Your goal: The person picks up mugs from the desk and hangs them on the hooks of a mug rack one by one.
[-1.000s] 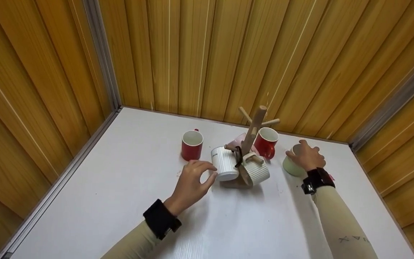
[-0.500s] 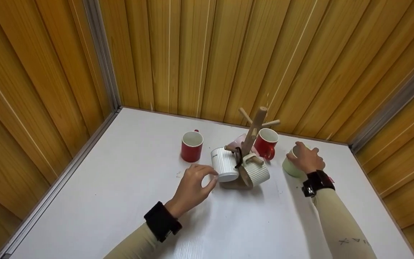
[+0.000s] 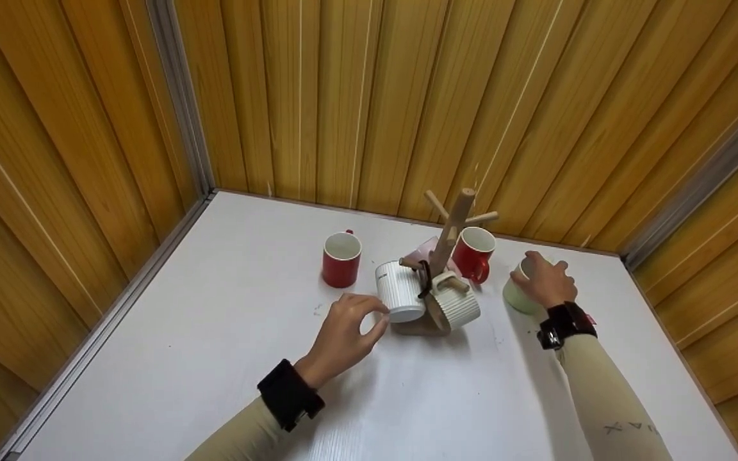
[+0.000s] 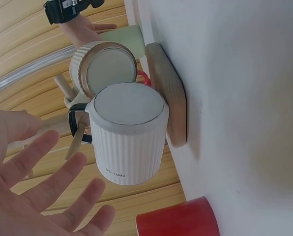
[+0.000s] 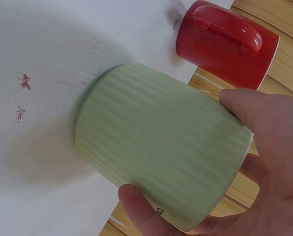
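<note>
My right hand point(image 3: 549, 282) grips a pale green ribbed mug point(image 5: 156, 142) near its rim, thumb on one side and fingers on the other. That mug stands upright on the table. On a wooden mug tree point(image 3: 452, 237), a white ribbed mug point(image 4: 129, 137) with a black handle hangs tilted from a lower peg. Close in front of it is my left hand point(image 3: 341, 333), holding nothing; its fingers point(image 4: 55, 172) are spread apart in the left wrist view. A cream ribbed mug point(image 3: 457, 307) hangs by its handle from the neighbouring peg.
One red mug point(image 3: 341, 259) stands left of the mug tree, and another red mug point(image 3: 475, 254) stands behind it to the right. Something pink point(image 3: 423, 250) shows partly behind the tree. Wood-panelled walls point(image 3: 330, 96) border the white table point(image 3: 215, 320).
My left hand has dropped slightly, staying by the white mug. The fingers of my right hand have shifted a little on the green mug. The mugs and tree have not moved.
</note>
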A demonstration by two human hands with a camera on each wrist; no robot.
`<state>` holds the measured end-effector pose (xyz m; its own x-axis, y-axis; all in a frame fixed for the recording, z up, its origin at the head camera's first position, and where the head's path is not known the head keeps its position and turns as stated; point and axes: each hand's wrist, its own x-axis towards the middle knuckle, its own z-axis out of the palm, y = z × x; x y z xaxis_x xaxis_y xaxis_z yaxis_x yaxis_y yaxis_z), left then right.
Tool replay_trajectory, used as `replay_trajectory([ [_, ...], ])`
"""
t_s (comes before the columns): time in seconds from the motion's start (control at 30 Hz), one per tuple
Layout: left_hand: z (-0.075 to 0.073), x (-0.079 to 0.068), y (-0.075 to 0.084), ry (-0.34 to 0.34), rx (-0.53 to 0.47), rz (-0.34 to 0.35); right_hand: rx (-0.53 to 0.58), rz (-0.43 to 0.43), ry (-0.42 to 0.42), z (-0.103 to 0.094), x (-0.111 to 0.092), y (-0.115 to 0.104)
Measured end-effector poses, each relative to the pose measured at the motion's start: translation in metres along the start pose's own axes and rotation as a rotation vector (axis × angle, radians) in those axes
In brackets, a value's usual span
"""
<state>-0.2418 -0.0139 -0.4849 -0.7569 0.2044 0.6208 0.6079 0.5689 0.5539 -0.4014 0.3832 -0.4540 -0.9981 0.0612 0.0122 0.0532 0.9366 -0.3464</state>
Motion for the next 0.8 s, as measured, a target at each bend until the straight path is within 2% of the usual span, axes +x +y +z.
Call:
replay_trajectory([
  [0.3, 0.002, -0.002, 0.002, -0.028, -0.007, -0.023, 0.016, 0.005, 0.000, 0.002, -0.003, 0.004],
  [0.5, 0.005, -0.004, 0.002, -0.038, -0.021, -0.029, 0.018, -0.004, 0.031, 0.002, -0.008, 0.005],
  [0.8, 0.008, -0.002, 0.006, -0.042, -0.045, 0.022, 0.074, -0.025, 0.052, -0.002, -0.017, 0.002],
])
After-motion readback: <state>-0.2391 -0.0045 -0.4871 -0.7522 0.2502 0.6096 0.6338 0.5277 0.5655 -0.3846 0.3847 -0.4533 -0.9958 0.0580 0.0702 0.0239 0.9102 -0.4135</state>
